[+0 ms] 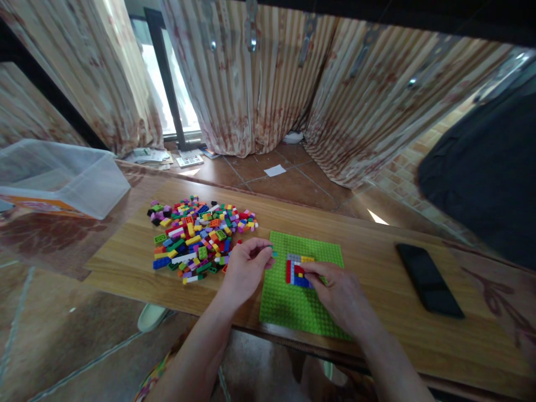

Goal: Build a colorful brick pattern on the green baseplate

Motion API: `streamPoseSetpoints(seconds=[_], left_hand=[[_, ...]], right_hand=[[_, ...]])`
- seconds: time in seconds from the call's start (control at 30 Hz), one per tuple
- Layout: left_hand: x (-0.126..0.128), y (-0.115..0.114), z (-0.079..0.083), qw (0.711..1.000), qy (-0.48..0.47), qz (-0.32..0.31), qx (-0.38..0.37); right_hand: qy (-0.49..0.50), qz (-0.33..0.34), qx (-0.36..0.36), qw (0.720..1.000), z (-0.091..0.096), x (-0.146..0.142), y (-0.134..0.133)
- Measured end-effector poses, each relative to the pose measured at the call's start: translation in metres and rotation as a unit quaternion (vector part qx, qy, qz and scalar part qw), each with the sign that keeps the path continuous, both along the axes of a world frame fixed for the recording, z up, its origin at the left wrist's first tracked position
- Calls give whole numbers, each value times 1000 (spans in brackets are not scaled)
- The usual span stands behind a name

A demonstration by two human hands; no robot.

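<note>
My left hand (247,267) is closed in a pinch at the left edge of the green baseplate (288,312). A small teal toy brick (274,254) shows at its fingertips. My right hand (337,285) reaches over the baseplate, thumb and forefinger pressed together at a low block of joined bricks (292,272). Red, blue, grey, yellow and white pieces make up this block, and the right fingers cover part of it. Whatever those fingers pinch is hidden. Left of the baseplate lies a heap of loose, many-coloured toy bricks (201,237).
A black phone (429,280) lies on the wooden table (372,268) at the right. At the far left stands a clear plastic bin (96,181) with an orange label. Striped curtains (255,84) hang beyond the table, and papers (274,170) lie on the tiled floor.
</note>
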State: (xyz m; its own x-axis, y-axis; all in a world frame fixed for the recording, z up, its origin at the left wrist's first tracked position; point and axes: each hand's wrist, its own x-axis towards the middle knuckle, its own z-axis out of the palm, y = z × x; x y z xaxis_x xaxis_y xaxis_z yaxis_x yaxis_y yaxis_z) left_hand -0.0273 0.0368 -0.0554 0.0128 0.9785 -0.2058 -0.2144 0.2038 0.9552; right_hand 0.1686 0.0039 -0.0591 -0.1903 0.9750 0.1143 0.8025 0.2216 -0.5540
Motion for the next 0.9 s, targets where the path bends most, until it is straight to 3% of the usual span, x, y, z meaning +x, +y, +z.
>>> streamPoseSetpoints(seconds=[0.2, 0.47, 0.9], left_hand=[[1, 1, 0, 1000, 0, 1, -1], [0, 1, -1, 1000, 0, -5, 2], [-1, 0, 0, 1000, -3, -10, 0]], right_hand=[[21, -80, -4, 997, 5, -3, 2], [-1, -151, -64, 986, -3, -11, 7], [30, -135, -84, 987, -8, -5, 9]])
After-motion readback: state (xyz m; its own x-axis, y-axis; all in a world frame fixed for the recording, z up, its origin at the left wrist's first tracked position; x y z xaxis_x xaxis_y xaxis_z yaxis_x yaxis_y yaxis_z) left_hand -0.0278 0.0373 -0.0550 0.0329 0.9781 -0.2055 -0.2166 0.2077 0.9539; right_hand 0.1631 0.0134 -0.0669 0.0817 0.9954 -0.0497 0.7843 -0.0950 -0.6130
